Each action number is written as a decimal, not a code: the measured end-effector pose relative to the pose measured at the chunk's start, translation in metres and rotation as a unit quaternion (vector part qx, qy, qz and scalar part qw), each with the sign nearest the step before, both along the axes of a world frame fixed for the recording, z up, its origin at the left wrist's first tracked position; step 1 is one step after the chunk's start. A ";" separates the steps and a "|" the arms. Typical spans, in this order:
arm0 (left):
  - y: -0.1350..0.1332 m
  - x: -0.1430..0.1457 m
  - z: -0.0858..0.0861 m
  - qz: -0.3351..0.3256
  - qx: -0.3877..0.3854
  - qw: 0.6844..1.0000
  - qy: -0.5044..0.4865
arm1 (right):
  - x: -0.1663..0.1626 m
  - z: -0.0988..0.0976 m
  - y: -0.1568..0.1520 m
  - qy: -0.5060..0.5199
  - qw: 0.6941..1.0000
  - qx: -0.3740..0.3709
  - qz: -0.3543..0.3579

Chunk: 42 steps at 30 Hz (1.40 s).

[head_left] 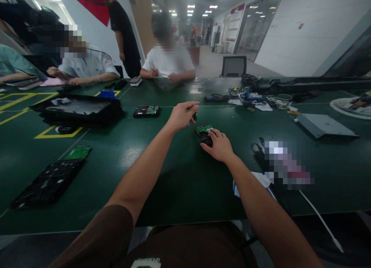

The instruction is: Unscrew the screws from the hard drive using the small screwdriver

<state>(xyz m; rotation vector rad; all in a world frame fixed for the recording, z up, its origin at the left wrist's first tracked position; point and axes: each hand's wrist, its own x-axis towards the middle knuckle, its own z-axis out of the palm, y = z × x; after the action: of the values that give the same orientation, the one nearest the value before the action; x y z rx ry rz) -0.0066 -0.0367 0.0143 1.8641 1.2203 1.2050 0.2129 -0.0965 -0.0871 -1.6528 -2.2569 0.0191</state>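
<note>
A small black hard drive with a green circuit board on top lies on the dark green table in front of me. My right hand rests on its near right side and holds it down. My left hand is closed around a small screwdriver, whose tip points down at the drive's far left corner.
A second drive lies further back on the left. A black tray and a dismantled black panel with a green board sit left. Cables and tools and a grey box lie right. Other people sit across the table.
</note>
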 end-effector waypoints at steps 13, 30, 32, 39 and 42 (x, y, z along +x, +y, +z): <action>0.002 0.000 0.005 -0.112 -0.243 0.922 -0.280 | 0.000 0.000 -0.001 0.003 1.000 0.004 0.002; -0.009 0.006 0.009 -0.084 -0.268 0.920 -0.275 | -0.002 0.000 -0.001 0.004 1.000 0.012 -0.002; -0.009 0.007 0.010 -0.066 -0.243 0.932 -0.262 | -0.001 0.000 -0.001 0.004 1.000 0.007 -0.002; -0.009 0.008 0.010 -0.036 -0.219 0.945 -0.240 | -0.002 0.001 -0.001 0.005 1.000 0.003 -0.004; -0.006 0.007 0.008 -0.043 -0.209 0.952 -0.220 | -0.001 0.000 0.000 0.003 1.000 0.000 -0.005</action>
<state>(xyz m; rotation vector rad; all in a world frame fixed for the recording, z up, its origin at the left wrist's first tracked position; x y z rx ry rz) 0.0006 -0.0428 0.0224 1.2422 1.0321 1.1296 0.2119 -0.0967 -0.0867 -1.6625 -2.2443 0.0207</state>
